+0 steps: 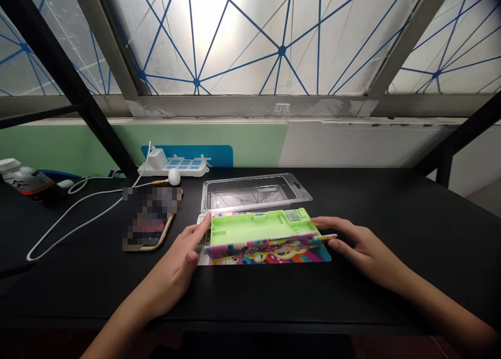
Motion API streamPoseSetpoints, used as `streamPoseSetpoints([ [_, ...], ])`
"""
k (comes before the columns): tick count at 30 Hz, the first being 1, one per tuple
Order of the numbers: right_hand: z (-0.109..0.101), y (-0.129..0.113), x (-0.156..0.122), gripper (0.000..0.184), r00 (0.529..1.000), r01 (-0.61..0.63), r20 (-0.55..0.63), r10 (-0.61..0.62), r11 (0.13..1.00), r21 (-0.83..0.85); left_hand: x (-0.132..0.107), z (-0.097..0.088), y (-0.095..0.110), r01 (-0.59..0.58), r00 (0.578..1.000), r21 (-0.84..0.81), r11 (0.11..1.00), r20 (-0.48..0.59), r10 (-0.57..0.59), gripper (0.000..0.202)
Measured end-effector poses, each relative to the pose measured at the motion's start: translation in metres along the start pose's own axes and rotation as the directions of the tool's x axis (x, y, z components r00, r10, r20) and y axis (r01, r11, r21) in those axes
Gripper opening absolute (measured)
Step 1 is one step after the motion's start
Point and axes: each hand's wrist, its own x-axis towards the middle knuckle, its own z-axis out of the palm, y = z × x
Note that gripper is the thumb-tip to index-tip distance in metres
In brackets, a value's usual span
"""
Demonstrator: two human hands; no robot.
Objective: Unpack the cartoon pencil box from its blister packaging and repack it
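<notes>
A light-green plastic pencil case (250,228) lies on the black desk with its colourful printed lid (262,248) raised toward me. Its inner tray shows moulded compartments and a small grey panel at the right. My left hand (178,267) grips the left end, fingers along the side and thumb near the front corner. At the right end, my right hand (358,247) holds the case between thumb and fingers, the thumb by the lid's edge. Beneath the case lies a bright printed card (313,255). Just behind it rests a clear plastic blister shell (297,192).
To the left, a phone (151,223) with a blurred screen lies near a looping white cable (74,215). A white power strip (183,165) stands against the wall. A dark bottle with a white cap (29,181) is at far left. Black slanted bars flank the desk.
</notes>
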Motion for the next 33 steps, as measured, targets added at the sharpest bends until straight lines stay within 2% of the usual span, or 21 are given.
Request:
streamPoseSetpoints([
  [3, 0.004, -0.002, 0.003, 0.052, 0.999, -0.044, -0.027, 0.043, 0.998, -0.042, 0.001, 0.001, -0.002, -0.033, 0.999, 0.023, 0.999, -0.026, 0.034, 0.094],
  [6, 0.012, 0.001, 0.000, 0.065, 0.999, -0.012, -0.033, 0.007, 0.990, -0.143, 0.002, 0.005, -0.002, -0.075, 0.996, 0.078, 0.994, -0.049, 0.079, 0.097],
  [9, 0.018, 0.003, -0.007, 0.065, 0.997, 0.019, -0.067, -0.030, 0.988, -0.154, 0.000, 0.012, -0.002, -0.128, 0.987, 0.208, 0.970, -0.070, 0.145, 0.107],
  [12, 0.017, 0.001, -0.011, 0.057, 0.986, 0.029, -0.161, -0.052, 0.989, -0.144, 0.001, 0.016, 0.006, -0.196, 0.949, 0.357, 0.914, -0.166, 0.268, 0.105],
  [15, 0.007, -0.006, 0.001, 0.054, 0.974, 0.030, -0.220, -0.048, 0.996, -0.084, 0.018, 0.012, 0.024, -0.214, 0.895, 0.418, 0.883, -0.279, 0.349, 0.092],
  [16, 0.003, -0.008, 0.010, 0.054, 0.971, 0.034, -0.235, -0.049, 0.997, -0.067, 0.029, 0.009, 0.031, -0.201, 0.888, 0.431, 0.880, -0.300, 0.350, 0.092],
  [19, -0.006, -0.011, 0.049, 0.056, 0.956, 0.043, -0.287, -0.062, 0.996, -0.074, 0.072, -0.005, 0.046, -0.170, 0.897, 0.503, 0.847, -0.278, 0.345, 0.087],
  [21, -0.006, -0.008, 0.076, 0.055, 0.953, 0.049, -0.294, -0.072, 0.995, -0.083, 0.099, -0.012, 0.048, -0.123, 0.922, 0.559, 0.820, -0.240, 0.303, 0.076],
  [23, -0.001, -0.002, 0.096, 0.054, 0.957, 0.086, -0.273, -0.101, 0.994, -0.065, 0.115, -0.015, 0.044, -0.060, 0.944, 0.616, 0.785, -0.219, 0.245, 0.069],
  [26, 0.013, 0.010, 0.108, 0.052, 0.963, 0.126, -0.228, -0.143, 0.988, -0.089, 0.118, -0.012, 0.033, -0.006, 0.957, 0.656, 0.755, -0.216, 0.195, 0.070],
  [29, 0.024, 0.018, 0.105, 0.049, 0.971, 0.129, -0.179, -0.156, 0.980, -0.151, 0.111, -0.006, 0.024, 0.020, 0.975, 0.699, 0.714, -0.171, 0.140, 0.072],
  [33, 0.028, 0.021, 0.100, 0.051, 0.980, 0.157, -0.081, -0.180, 0.959, -0.236, 0.110, 0.000, 0.020, 0.041, 0.988, 0.767, 0.640, -0.126, 0.086, 0.068],
])
